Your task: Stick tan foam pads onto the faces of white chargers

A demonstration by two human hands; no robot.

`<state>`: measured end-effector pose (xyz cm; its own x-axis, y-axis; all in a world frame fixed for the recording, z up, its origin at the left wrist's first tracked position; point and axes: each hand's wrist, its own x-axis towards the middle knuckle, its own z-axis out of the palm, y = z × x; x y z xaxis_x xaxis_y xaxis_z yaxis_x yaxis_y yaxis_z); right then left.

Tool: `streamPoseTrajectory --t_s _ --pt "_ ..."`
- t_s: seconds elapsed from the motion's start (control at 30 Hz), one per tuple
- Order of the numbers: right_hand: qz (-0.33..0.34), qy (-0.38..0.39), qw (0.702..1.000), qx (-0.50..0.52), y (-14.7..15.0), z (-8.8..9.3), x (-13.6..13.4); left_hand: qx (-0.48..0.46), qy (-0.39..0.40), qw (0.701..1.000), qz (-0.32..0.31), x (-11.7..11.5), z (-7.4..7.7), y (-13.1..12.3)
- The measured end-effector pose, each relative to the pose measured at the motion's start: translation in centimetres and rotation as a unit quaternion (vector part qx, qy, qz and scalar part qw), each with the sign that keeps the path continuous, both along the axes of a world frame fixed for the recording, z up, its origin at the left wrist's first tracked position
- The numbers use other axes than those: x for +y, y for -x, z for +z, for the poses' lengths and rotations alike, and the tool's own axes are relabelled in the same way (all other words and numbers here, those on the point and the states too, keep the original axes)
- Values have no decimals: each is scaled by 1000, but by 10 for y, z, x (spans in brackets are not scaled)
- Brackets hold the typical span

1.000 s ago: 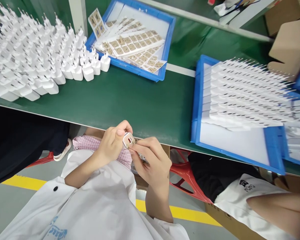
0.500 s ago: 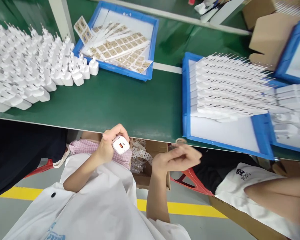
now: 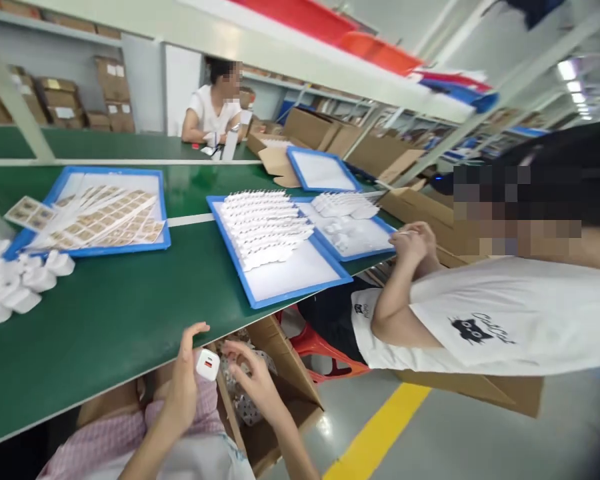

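A white charger [image 3: 208, 365] sits in my left hand [image 3: 181, 383], its face with a red port and a smaller port turned up toward me. The fingers of that hand stretch along the charger's left side. To the right of it hovers my right hand [image 3: 254, 379], fingers curved and apart, nothing visible in them. Sheets of square stickers [image 3: 105, 217] lie in a blue tray [image 3: 130, 252] at the left of the green table [image 3: 125, 313]. White chargers [image 3: 17, 287] stand grouped at the left edge.
A blue tray [image 3: 300, 291] holds rows of white chargers [image 3: 265, 230]; another tray [image 3: 365, 251] adjoins it. Under the table edge stands a cardboard box [image 3: 285, 360] with scraps. On my right sits a co-worker [image 3: 480, 320]; another person [image 3: 213, 107] is across the table.
My view has swung up and to the right. My right hand, earlier well apart with fingers pinched, has come beside the charger and its fingers have spread.
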<state>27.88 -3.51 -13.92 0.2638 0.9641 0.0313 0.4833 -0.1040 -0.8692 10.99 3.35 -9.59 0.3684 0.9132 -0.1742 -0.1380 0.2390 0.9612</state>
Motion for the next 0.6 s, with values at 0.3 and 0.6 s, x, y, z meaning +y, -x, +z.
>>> streamPoseTrajectory --t_s 0.3,0.6 --pt "-55 -289 952 -78 -25 60 13 -119 5 990 -72 7 28 -93" --pt "-312 -134 931 -133 -312 130 132 42 -47 996 61 75 32 -50"
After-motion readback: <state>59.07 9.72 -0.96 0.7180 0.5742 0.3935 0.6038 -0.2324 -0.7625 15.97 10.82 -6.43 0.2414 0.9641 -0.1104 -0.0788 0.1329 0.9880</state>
